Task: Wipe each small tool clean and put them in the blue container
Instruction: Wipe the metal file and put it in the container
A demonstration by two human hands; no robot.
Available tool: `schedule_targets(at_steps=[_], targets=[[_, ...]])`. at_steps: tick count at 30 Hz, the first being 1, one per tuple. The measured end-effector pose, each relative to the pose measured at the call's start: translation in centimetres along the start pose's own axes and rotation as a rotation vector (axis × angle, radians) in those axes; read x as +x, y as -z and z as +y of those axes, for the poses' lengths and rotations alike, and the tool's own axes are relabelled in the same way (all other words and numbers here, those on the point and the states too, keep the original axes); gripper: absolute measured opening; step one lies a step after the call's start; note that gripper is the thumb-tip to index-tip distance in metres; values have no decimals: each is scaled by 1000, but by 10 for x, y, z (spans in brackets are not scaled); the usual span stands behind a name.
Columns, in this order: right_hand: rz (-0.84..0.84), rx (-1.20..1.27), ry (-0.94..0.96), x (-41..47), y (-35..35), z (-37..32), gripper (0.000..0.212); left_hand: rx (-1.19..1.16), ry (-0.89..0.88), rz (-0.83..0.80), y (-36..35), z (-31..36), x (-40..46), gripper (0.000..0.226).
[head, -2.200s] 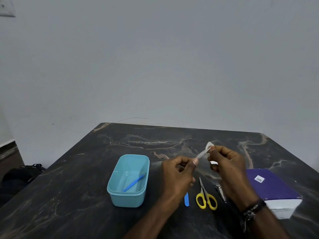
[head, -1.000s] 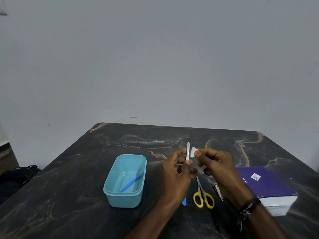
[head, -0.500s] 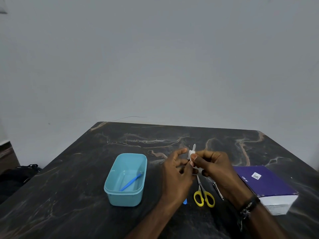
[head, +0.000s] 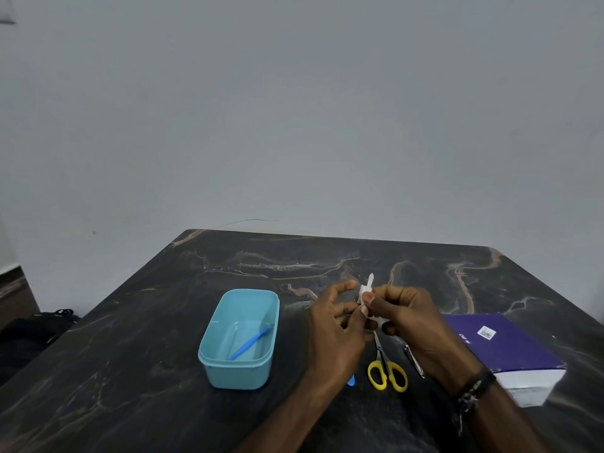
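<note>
Above a dark marble-patterned table (head: 130, 371), the left hand (head: 336, 335) is pinching a slim pale tool (head: 370, 280) while the right hand (head: 408, 318) is pinching a white wipe (head: 363, 293) around it, near the light-blue plastic container (head: 238, 371).

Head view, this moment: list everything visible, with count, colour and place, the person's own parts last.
table: one, dark marbled, fills the lower frame.
container: one, light blue, open, left of the hands.
blue tool: one, lying inside the container.
scissors: one, yellow handles, on the table below the hands.
nail clipper: one, silver, right of the scissors.
blue item: one, mostly hidden under the left forearm.
box: one, purple top and white side, at right.
small pale tool: one, upright, held in the hands.
wipe: one, white, wrapped on that tool.
wall: grey, behind.
left hand: holds the tool.
right hand: pinches the wipe; dark wristband.
</note>
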State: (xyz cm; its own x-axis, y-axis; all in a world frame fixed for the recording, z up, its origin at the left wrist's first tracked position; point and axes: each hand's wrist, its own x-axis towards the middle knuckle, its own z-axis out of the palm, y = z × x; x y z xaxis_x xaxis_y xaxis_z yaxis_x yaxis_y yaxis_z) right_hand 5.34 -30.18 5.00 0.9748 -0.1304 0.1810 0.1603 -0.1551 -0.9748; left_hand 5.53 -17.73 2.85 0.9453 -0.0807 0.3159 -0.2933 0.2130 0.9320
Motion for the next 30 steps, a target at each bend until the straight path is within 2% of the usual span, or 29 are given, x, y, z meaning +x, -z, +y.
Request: schedule_targets(at_steps=[8, 14, 21, 27, 30], targets=[[165, 109, 13, 5, 2, 4, 17, -7, 47, -41, -2, 0, -2, 36], [-17, -8, -8, 0, 1, 1, 18, 3, 25, -17, 2, 0, -1, 37], [200, 100, 21, 7, 5, 9, 15, 11, 48, -54, -2, -2, -1, 37], [-1, 22, -32, 3, 1, 6, 20, 16, 23, -17, 1, -1, 0, 38], [44, 47, -19, 3, 0, 5, 19, 20, 33, -24, 2, -2, 0, 38]])
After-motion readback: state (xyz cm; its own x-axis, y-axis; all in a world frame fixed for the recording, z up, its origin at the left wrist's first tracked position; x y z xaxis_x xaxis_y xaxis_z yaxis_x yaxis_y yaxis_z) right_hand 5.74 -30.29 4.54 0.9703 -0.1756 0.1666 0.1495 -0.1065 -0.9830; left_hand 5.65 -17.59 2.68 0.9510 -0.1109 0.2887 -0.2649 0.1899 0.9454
